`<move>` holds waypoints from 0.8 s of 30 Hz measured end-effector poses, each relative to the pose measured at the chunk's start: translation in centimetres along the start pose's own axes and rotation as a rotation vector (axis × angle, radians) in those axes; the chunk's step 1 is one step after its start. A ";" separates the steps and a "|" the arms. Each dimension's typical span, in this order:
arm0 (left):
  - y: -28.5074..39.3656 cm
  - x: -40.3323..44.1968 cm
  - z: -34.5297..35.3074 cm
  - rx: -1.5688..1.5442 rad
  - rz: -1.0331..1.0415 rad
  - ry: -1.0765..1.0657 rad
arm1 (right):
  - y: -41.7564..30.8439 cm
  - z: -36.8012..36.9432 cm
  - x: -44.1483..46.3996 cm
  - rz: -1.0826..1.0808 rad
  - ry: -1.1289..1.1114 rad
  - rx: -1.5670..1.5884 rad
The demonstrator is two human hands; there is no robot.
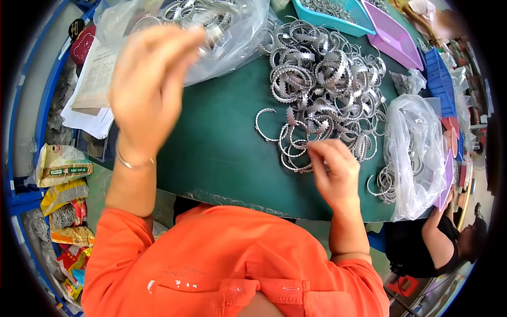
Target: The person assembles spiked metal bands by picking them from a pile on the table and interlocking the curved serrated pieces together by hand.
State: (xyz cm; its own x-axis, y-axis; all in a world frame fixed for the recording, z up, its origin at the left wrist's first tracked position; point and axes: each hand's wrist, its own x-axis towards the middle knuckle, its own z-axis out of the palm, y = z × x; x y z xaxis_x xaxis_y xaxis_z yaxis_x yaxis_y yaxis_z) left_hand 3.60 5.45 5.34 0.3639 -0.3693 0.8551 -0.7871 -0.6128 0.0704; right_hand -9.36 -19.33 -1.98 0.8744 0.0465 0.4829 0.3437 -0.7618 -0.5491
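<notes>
My right hand (336, 170) pinches at the near edge of a heap of silvery, open, tooth-edged metal rings (338, 71). Thumb and forefinger meet on one metal ring (293, 149). My left hand (150, 79), smeared by motion, is raised over the table beside a clear plastic bag (232, 55). More such metal rings (198, 16) lie in that bag, partly behind my left fingers. Whether those fingers hold anything is too blurred to make out. A single open ring (265, 125) lies at the heap's left side.
Turquoise (338, 21) and purple (396, 39) bins stand at the back of the green table (211, 142). A second clear bag (417, 158) with rings lies at the right. Papers (95, 79) are at left. A co-worker in black (417, 248) is at the right.
</notes>
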 end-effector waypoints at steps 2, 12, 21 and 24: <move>-0.7 0.8 0.1 -0.045 -0.084 -0.015 | 0.0 0.5 -0.8 -0.075 -0.083 -0.056; 6.4 -4.8 2.5 -0.627 -0.171 -0.600 | 0.0 0.8 0.7 0.148 -0.141 0.302; 5.0 -8.5 4.8 -0.595 -0.356 -0.634 | -0.4 4.8 2.4 0.058 -0.173 0.294; 5.4 -7.1 4.7 -0.628 -0.309 -0.553 | 0.5 2.9 2.7 0.153 -0.191 0.535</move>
State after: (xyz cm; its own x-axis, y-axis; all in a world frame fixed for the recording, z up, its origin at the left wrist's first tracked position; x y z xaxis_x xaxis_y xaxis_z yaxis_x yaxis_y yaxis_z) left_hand -0.90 1.46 -2.73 0.6657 -0.6346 0.3926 -0.6824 -0.3048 0.6644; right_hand -5.86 -17.72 -2.96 0.9568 0.1149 0.2671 0.2905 -0.3391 -0.8948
